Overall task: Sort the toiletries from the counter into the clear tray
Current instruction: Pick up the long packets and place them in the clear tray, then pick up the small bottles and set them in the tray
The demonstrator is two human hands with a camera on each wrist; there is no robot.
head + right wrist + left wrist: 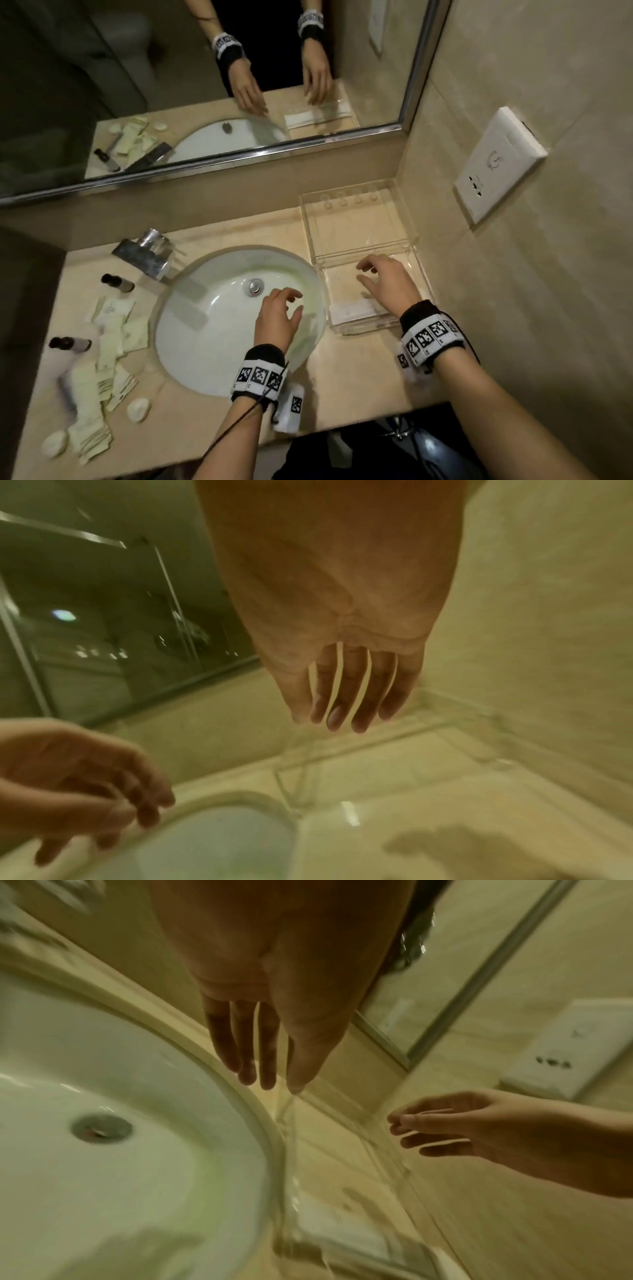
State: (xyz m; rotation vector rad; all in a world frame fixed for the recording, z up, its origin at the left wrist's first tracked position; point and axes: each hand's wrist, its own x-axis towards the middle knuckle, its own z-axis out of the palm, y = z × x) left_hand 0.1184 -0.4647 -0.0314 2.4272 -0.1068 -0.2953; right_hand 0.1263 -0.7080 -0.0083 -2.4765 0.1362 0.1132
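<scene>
A beige stone desk (342, 377) was recorded, set against a mirror (205, 85) and a tiled wall bearing a white socket plate (496, 164). A white oval sink (212, 308) was sunk at its centre, with a chrome faucet (144, 253) behind it. The clear tray (416, 240), lid open, was placed at the sink's right; one white packet (352, 310) was noted at its near end. The remaining toiletries were logged at the sink's far left: a heap of pale sachets (106, 359), two small dark-capped bottles (118, 282) lying on their sides, and several round white soaps (138, 409). The left hand (277, 318) was held over the basin, fingers loosely spread, nothing gripped. The right hand (387, 281) was poised above the tray, fingers relaxed and apart, likewise empty. The sachets were judged to lie leftward across the sink from both hands, with the left hand the nearer, and the tray on the opposite side.
</scene>
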